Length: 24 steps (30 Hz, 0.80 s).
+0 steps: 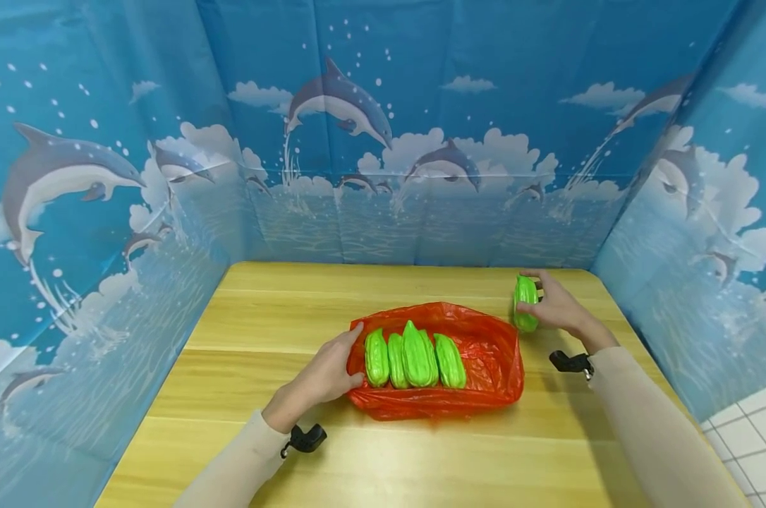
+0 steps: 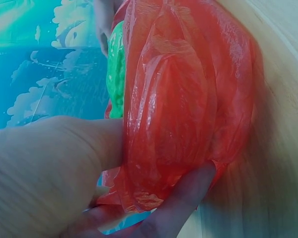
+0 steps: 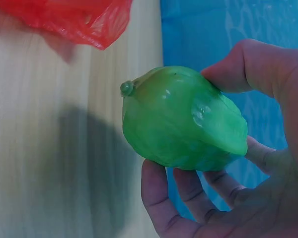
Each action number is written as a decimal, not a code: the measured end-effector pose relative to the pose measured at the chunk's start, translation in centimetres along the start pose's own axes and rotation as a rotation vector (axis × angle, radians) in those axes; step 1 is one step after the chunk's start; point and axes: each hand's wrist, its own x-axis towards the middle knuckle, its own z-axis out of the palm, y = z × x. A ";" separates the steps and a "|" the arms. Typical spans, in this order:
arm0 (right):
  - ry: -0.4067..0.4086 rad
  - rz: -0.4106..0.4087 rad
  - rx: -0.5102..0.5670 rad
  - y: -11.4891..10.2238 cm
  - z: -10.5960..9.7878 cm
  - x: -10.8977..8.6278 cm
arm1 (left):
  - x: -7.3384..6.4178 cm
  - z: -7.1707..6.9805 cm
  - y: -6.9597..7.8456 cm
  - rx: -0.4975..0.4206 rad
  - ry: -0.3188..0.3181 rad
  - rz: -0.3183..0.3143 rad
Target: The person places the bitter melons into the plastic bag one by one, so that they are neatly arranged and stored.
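A red plastic bag [image 1: 484,401] lies spread wide at its mouth on the table. Inside it, several bright green bitter melons [image 1: 420,360], ribbed and pointed at one end, stand side by side toward the left. My left hand [image 1: 324,367] holds the bag's left edge between thumb and fingers; the left wrist view shows the fingers around the folded red plastic [image 2: 174,114]. Beyond the bag's right end, my right hand [image 1: 557,305] grips another bitter melon [image 1: 525,303]. In the right wrist view, thumb and fingers press this melon [image 3: 184,119] from opposite sides, its small round stem end facing the camera.
The wooden table [image 1: 256,310] has light yellow planks. Blue sheeting [image 1: 421,226] printed with dolphins hangs along the back and both sides. White floor tiles [image 1: 751,437] show at the lower right. A black wrist camera sits below each hand.
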 end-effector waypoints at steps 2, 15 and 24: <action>-0.002 0.002 -0.002 -0.3 -0.1 -0.2 | -0.1 0.0 -0.1 -0.001 0.001 0.002; 0.009 -0.057 -0.051 -3.8 -0.9 -1.5 | -0.2 -0.1 -0.2 -0.013 0.008 0.013; -0.008 -0.097 -0.128 -7.1 -0.2 -2.4 | -0.2 0.0 -0.5 -0.020 0.006 0.008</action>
